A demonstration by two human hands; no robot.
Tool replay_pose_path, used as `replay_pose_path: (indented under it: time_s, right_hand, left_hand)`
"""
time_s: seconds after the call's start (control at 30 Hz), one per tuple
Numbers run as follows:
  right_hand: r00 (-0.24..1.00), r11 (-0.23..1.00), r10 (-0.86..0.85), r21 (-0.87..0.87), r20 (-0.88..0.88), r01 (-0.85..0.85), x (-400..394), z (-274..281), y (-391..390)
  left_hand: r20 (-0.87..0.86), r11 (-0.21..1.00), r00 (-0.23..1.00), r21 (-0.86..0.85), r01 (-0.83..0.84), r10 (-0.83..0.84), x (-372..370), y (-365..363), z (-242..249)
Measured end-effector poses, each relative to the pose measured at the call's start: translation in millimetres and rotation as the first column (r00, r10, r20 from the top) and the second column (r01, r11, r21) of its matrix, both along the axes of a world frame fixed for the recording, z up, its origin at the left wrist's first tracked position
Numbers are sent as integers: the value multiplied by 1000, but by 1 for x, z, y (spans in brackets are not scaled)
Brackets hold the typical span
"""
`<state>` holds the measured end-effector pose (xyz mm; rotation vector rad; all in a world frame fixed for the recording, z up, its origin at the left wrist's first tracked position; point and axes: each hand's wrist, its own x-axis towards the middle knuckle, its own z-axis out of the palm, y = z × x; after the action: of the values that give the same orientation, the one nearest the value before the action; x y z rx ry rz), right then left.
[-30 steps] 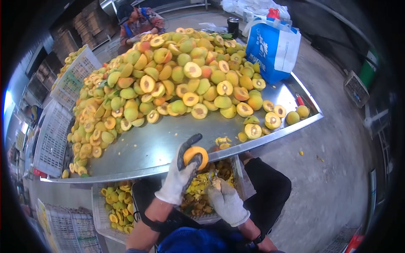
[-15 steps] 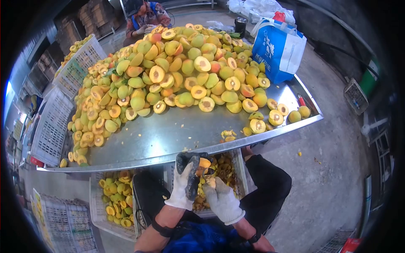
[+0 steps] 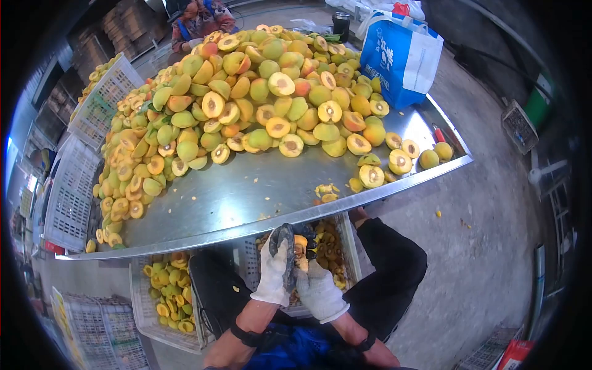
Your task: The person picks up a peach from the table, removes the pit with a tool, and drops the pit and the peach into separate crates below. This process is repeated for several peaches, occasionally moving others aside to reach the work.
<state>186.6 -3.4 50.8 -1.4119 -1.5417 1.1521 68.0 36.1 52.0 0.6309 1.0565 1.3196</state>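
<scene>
My left hand (image 3: 277,265), in a white glove with black fingers, is closed round a fruit half (image 3: 300,242) just below the table's front edge. My right hand (image 3: 317,288), also gloved, is closed against the same fruit half from the right; what else it grips is too small to make out. Both hands are over a white crate (image 3: 348,256) of fruit pieces between my knees. Beyond them a large heap of halved yellow-green fruit (image 3: 246,98) covers much of the metal table (image 3: 228,197).
A blue and white bag (image 3: 401,58), a dark cup (image 3: 340,26) and a red-handled tool (image 3: 438,134) are on the table. Across it sits a person (image 3: 200,21). White crates (image 3: 74,191) stand at the left; another crate (image 3: 145,302) holds fruit halves by my left leg.
My hands have moved slightly and come closer together around the fruit half. The view has shifted a little, so the table and heap appear slightly higher and further left.
</scene>
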Motion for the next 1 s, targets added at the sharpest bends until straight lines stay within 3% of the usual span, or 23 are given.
replay_pose_path:
  time_s: [0.13,0.23,0.3,0.33,0.43,0.53,0.6,0.63,0.67,0.77,0.8,0.87,0.9,0.93,0.97,1.0]
  right_hand:
    - [991,996,88,15,96,-90,4,-21,-4]
    - [927,927,-5,-350,-375,-137,7,-30,-11]
    - [882,836,0,-483,-472,-259,19,3,-5]
    - [854,780,-11,-539,-520,-318,23,16,-4]
    - [821,730,8,-558,-570,-394,25,18,-4]
    - [851,877,182,-311,-493,-367,20,17,-8]
    - [536,683,-129,-466,-835,-562,17,17,-11]
    - [337,572,-330,-471,-882,-672,15,19,-14]
    - [297,582,-314,-430,-902,-690,15,22,-16]
    - [28,559,-274,-184,-961,-808,16,-9,-19]
    - [15,582,-215,-141,-977,-801,17,-12,-20]
    - [-6,612,-96,-55,-995,-789,22,-15,-21]
    - [139,584,-105,-174,-985,-793,29,-21,-23]
    - [280,558,-109,-291,-954,-777,37,-30,-24]
    - [415,533,-105,-403,-904,-744,42,-34,-23]
    - [763,624,88,-562,-640,-543,39,-21,-16]
  left_hand:
    - [-92,986,983,25,164,-161,-3,2,6]
    - [-29,951,963,156,268,-267,-4,8,6]
    - [80,888,914,282,362,-398,-13,13,5]
    - [18,874,906,273,403,-423,-18,15,8]
    - [75,885,900,236,402,-429,-16,15,9]
    - [46,915,944,263,305,-328,-8,9,-2]
    - [109,898,908,236,372,-405,-12,8,-12]
    - [141,885,884,223,410,-445,-14,7,-16]
    - [167,899,890,198,390,-423,-10,8,-15]
    - [556,905,720,173,389,-416,-1,2,-5]
    - [516,956,817,12,294,-258,-1,-4,-11]
    - [441,981,896,-189,46,43,-12,-11,-16]
    - [382,956,904,-282,-84,192,-19,-12,-11]
    - [-20,992,996,-92,-85,84,-39,-21,4]
    - [-357,989,924,-13,-150,136,-55,-29,27]
    - [-561,982,814,176,-63,153,-82,-36,37]
